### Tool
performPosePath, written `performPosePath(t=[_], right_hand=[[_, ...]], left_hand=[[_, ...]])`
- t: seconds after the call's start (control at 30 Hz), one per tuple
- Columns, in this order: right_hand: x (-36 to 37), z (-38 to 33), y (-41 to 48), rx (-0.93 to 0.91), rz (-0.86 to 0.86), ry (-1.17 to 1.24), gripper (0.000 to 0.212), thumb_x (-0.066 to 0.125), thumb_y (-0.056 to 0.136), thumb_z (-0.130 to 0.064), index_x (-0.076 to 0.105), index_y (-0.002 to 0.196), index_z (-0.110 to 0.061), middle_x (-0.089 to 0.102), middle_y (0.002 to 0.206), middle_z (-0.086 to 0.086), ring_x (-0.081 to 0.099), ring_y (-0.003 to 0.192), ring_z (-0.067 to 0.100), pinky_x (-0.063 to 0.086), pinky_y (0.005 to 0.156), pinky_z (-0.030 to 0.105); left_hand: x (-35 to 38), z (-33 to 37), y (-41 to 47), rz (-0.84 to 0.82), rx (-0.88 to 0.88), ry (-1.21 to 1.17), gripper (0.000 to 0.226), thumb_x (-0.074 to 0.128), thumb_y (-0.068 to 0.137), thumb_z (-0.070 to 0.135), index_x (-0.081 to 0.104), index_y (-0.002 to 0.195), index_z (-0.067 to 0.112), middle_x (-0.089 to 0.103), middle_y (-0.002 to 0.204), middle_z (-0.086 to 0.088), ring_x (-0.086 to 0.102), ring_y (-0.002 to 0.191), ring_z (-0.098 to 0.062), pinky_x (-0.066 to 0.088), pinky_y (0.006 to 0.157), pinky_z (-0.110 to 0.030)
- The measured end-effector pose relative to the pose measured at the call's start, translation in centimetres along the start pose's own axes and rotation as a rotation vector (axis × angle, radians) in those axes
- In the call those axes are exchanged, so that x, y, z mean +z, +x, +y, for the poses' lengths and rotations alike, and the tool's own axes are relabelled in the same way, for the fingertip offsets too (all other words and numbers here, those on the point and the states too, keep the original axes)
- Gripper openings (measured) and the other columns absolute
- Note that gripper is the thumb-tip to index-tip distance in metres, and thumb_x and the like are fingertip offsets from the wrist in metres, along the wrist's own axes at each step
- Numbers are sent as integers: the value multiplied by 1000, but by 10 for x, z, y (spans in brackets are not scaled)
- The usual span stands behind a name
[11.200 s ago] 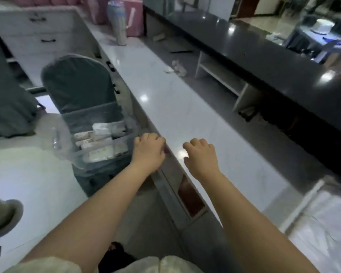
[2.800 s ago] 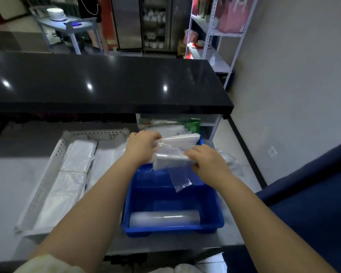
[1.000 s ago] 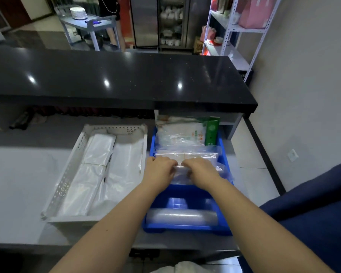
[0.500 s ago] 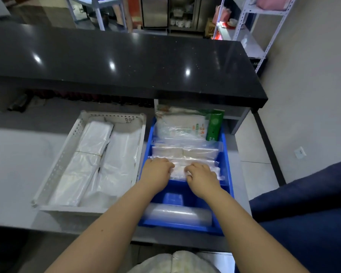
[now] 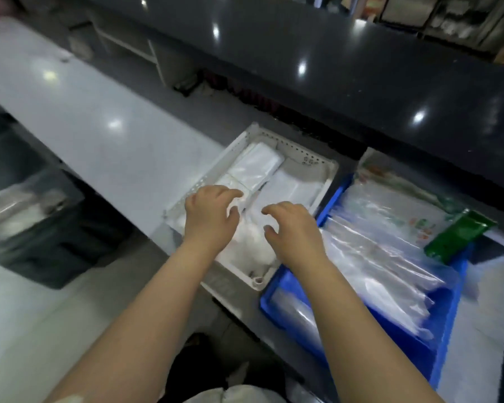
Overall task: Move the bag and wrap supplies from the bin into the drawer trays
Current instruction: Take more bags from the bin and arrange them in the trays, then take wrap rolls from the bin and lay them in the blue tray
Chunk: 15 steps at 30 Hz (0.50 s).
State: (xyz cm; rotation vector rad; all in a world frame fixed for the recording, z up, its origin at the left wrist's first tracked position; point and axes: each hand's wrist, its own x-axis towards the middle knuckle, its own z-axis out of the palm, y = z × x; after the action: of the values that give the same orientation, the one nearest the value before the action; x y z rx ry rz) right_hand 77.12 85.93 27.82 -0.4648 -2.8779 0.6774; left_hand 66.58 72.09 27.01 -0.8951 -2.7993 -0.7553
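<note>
White perforated plastic is lying under my hands now: both are hanging over the white tray [image 5: 309, 162] at the frame's centre, whereas half a second ago they were pressing the clear bag packs [image 5: 384, 257] in the blue tray [image 5: 448, 338] at lower right. My left hand [image 5: 211, 221] and right hand [image 5: 291, 231] are spreading loosely curled fingers above the white bag stacks [image 5: 256, 167], gripping nothing. The clear packs are lying beside a green packet [image 5: 457, 237]. The grey bin [image 5: 41, 242] is showing blurred at the left edge.
</note>
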Motion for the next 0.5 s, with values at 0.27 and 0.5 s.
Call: performPosePath(t=[0.27, 0.5], right_hand=[[72, -167, 68, -287, -40, -52, 33, 60, 84, -21, 63, 117, -22, 63, 119, 0, 48, 113, 27, 43, 91, 41], [167, -369, 135, -550, -65, -110, 36, 62, 79, -20, 62, 116, -19, 63, 112, 5, 49, 106, 31, 44, 82, 38]], left_hand=[[-98, -175, -21, 189, -297, 122, 25, 59, 84, 26, 67, 107, 29, 64, 112, 3, 51, 110, -23, 29, 96, -43], [-210, -358, -36, 231, -421, 252, 37, 61, 76, 35, 61, 113, 34, 59, 114, 3, 46, 109, -26, 32, 88, -42]])
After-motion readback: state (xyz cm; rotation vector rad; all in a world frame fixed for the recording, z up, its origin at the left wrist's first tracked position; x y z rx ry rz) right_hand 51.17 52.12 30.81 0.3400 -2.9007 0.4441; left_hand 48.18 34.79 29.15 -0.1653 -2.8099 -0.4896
